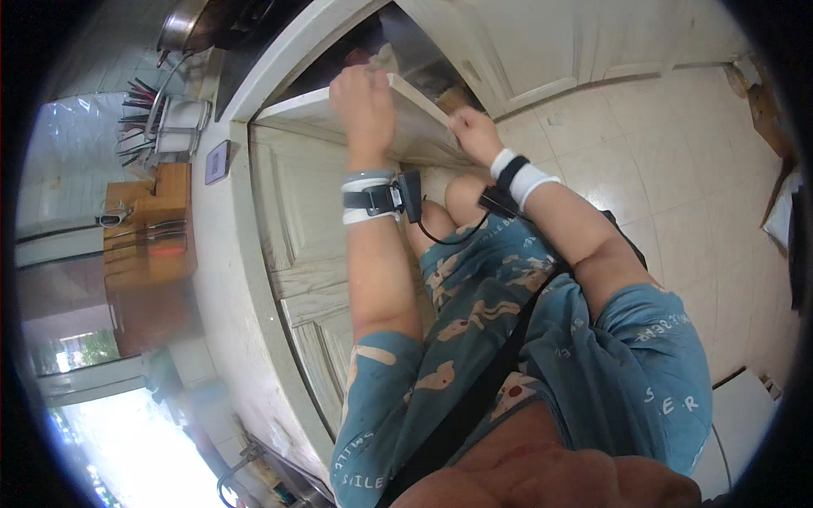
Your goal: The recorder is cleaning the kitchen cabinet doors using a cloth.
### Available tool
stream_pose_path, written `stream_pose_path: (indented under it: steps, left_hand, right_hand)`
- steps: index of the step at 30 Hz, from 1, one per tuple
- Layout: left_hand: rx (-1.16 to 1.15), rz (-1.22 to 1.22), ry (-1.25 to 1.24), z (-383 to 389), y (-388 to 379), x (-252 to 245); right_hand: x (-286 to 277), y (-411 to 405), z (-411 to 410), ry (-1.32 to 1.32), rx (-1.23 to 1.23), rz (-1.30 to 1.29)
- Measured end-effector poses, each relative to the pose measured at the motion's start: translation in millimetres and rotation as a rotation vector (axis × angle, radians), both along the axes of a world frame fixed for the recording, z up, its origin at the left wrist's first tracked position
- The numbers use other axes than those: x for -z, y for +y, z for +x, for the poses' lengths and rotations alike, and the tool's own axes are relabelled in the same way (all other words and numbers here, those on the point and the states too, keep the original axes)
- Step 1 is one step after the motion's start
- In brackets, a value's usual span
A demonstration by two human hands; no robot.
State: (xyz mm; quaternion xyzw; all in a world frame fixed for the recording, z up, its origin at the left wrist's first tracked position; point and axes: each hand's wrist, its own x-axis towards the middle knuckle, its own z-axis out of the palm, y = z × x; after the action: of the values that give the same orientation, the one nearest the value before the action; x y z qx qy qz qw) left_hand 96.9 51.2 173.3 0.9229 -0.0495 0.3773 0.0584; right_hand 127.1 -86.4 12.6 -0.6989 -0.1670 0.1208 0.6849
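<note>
An off-white panelled cabinet door (422,114) stands swung out from its frame before my knees. At its top edge, near the free corner, my left hand (363,105) is closed over the door. Just beyond those fingers is a whitish, cloth-like thing (384,58); I cannot tell whether the hand touches it. My right hand (473,130) has its fingers curled at the lower part of the door's free edge. Behind the door the cabinet's dark inside shows a reddish thing (357,57) and a tan, bristly thing (452,98), both partly hidden.
On the white countertop (222,254) at left are a phone (218,162), a wooden knife block (149,222) with scissors, and a utensil holder (183,127). A metal pot (181,28) stands beyond. Another cabinet door (508,51) adjoins the opening. Tiled floor (641,165) lies at right.
</note>
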Motion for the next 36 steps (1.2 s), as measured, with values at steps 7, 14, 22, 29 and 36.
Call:
stream_pose_path:
  steps: [7,14,22,29,36]
  left_hand:
    - [0.047,0.013,-0.010,-3.0,3.9,-3.3]
    - [0.002,-0.022,0.043,3.2,-0.5,-6.2]
    - [-0.015,0.013,0.038,8.1,5.3,-3.2]
    - [0.056,-0.019,0.038,7.7,1.5,-3.3]
    - [0.105,0.001,0.022,16.5,-2.2,-2.5]
  right_hand:
    - [-130.3,10.6,1.1,-0.354,0.033,0.409]
    - [21.9,7.9,4.3,-0.129,0.156,-0.015]
    - [-62.9,30.0,11.5,-0.043,0.195,0.328]
    - [-119.2,24.9,6.3,-0.490,0.329,0.321]
    - [15.0,20.1,24.6,0.115,0.252,-0.065]
